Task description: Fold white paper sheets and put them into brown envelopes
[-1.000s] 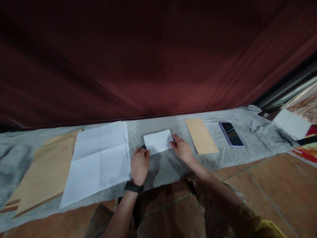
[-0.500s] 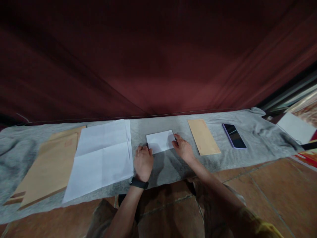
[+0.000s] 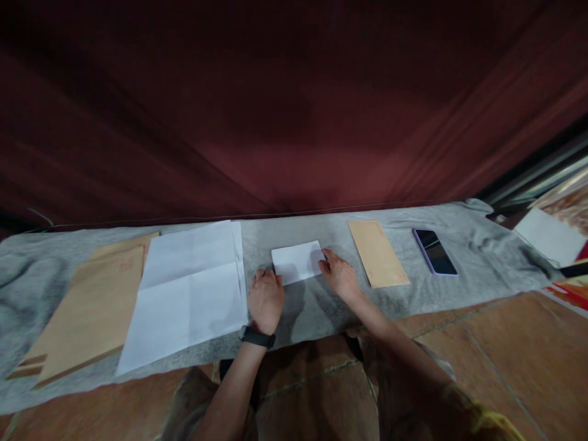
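A white sheet of paper point(image 3: 296, 262), folded to a small rectangle, lies flat on the grey cloth in front of me. My left hand point(image 3: 266, 300), a dark band on its wrist, has its fingers curled at the sheet's lower left corner, the thumb against the edge. At the opposite end, my right hand point(image 3: 339, 274) pinches the right edge between thumb and fingers. To the left is a stack of large white sheets point(image 3: 188, 300) with crease lines. A small brown envelope point(image 3: 378, 254) rests to the right of my right hand.
Large brown envelopes point(image 3: 92, 312) overlap at the far left, partly under the white sheets. A phone in a purple case point(image 3: 434, 252) lies right of the small envelope. The grey cloth point(image 3: 294, 223) ends at a dark red hanging fabric point(image 3: 294, 153). Tiled floor point(image 3: 519, 349) shows below.
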`<state>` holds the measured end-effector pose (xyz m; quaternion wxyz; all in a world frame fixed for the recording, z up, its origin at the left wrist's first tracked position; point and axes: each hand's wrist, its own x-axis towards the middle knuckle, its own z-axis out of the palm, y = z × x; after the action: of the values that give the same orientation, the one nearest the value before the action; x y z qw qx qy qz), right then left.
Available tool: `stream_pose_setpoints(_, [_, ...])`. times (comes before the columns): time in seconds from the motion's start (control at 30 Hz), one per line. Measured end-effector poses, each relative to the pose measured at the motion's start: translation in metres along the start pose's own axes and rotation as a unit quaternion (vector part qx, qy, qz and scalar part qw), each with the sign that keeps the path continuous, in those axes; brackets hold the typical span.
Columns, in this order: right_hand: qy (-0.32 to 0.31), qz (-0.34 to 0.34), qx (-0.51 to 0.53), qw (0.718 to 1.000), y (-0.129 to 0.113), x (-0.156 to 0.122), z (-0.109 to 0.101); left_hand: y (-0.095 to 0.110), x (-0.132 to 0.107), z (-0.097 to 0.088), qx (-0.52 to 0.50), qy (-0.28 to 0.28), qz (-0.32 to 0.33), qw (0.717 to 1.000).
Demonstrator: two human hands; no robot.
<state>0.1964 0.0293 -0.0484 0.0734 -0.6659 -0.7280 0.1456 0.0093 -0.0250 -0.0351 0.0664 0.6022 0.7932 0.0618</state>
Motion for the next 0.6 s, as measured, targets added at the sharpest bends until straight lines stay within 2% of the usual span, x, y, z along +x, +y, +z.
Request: stream_pose_setpoints(0.6, [0.031, -0.027, -0.097, 0.994, -0.0100, -0.0066, 0.0018, 0.0022, -0.0014, -0.0034, 0.023, -0.001, -0.008, 1.000])
